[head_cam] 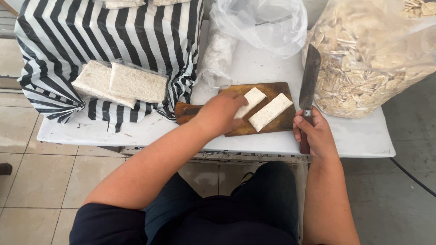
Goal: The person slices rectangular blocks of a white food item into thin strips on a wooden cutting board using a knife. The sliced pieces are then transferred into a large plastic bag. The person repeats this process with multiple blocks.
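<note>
**Two pale blocks on the board, knife at the ready**

We see the left hand [221, 113] resting on the nearer of two pale rectangular blocks [252, 100] lying side by side on a wooden cutting board [277, 123], fingers curled over its end. The right hand [315, 134] is closed around the handle of a long knife [309, 81], blade pointing away. We judge the blocks firm yet crumbly and light, best steadied from above along their long sides. Wrapped slabs [120, 82] sit on striped cloth [68, 41] nearby.
</note>
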